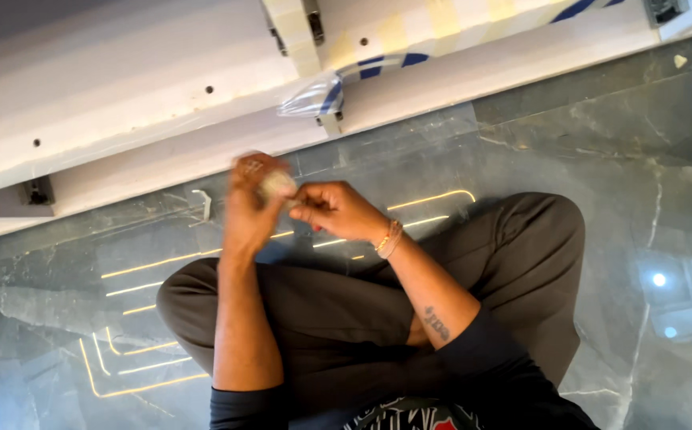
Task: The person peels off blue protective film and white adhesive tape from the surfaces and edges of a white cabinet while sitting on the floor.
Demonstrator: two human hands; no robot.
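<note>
Head view. A polished grey marble floor (584, 143) with pale veining and reflected ceiling lights fills the frame; thin yellow lines run across it. Along the top edge lies a long white panel (123, 103) with small holes and dark metal fittings, part of it wrapped in clear plastic film (314, 97) and banded with pale tape and blue stripes. The person sits cross-legged on the floor in dark trousers (338, 318), knees spread to either side.

Both hands meet in front of the knees, just short of the panel's lower edge. The left hand (249, 209), motion-blurred, is curled around a small pale wad (276, 184), apparently crumpled tape or film; what it is exactly cannot be told. The right hand (334, 209), wearing a thin bracelet (389, 237) at the wrist, is closed to a narrow pinch with its fingertips touching the same wad. The wad is thus held between the two hands, clear of the floor.

Judged from this posture, the wad is best worked with one hand holding it steady while the other pulls in short pinches, kept close to the body and away from the loose film.
</note>
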